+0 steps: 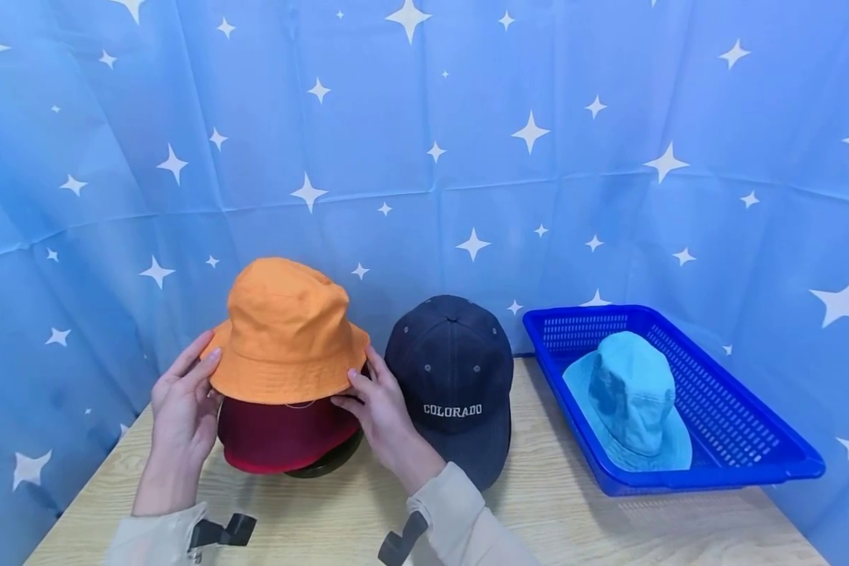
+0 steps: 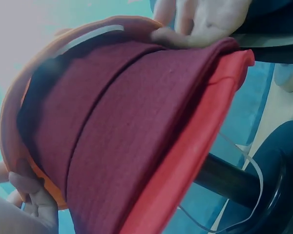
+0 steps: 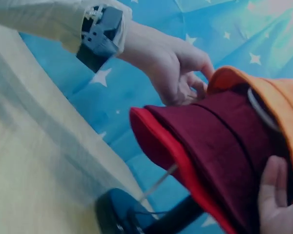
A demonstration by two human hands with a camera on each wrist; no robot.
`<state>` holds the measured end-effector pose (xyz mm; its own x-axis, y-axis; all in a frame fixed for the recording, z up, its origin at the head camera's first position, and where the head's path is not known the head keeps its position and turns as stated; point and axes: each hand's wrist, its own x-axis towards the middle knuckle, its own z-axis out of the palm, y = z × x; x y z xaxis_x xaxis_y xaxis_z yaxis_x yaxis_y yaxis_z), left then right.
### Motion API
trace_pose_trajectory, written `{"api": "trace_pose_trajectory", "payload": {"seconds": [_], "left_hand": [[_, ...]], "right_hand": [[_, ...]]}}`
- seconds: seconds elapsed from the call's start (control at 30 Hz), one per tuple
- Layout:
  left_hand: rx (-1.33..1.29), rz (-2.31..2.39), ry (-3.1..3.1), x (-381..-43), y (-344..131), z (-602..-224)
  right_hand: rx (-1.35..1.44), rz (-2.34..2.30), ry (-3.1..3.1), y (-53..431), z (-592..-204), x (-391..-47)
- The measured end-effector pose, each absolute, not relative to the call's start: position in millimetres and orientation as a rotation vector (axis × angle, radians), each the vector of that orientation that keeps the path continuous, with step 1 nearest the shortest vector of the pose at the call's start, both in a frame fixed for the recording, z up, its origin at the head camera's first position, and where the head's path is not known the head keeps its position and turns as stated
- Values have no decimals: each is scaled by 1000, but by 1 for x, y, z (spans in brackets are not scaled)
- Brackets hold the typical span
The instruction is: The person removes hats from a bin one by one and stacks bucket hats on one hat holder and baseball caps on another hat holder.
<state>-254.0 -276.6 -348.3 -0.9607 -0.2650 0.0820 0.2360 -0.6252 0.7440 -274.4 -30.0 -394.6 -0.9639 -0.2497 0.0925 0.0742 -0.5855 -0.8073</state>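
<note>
An orange bucket hat [image 1: 283, 330] sits over a maroon bucket hat [image 1: 283, 432], raised at the front so the maroon brim shows below. Both hands pinch the orange brim, the left hand [image 1: 184, 401] at its left edge and the right hand [image 1: 382, 409] at its right. From below, the left wrist view shows the orange brim standing away from the maroon crown, with a pale strip inside. A bright red layer [image 2: 185, 170] lines the maroon brim's lower edge, and a thin cord hangs beneath. These hats rest on a dark stand [image 2: 229, 178], its top hidden.
Just right of the right hand stands a navy cap [image 1: 453, 369] lettered COLORADO. Farther right, a blue plastic basket [image 1: 736, 475] holds a light blue bucket hat [image 1: 633, 401]. A starry blue curtain [image 1: 424, 94] hangs behind the wooden table [image 1: 538, 503].
</note>
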Motion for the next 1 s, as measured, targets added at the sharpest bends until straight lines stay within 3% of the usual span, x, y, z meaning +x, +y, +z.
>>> {"api": "trace_pose_trajectory", "payload": {"seconds": [0.2,1.0], "left_hand": [[81,-2670,-1095,-255,-279,-349],[-286,-2959,-1058,-260,-302,-373]], "right_hand": [[-285,-2747,1145,-35,-399,-276],[-281,-2687,1314,-35,-402,-272]]}}
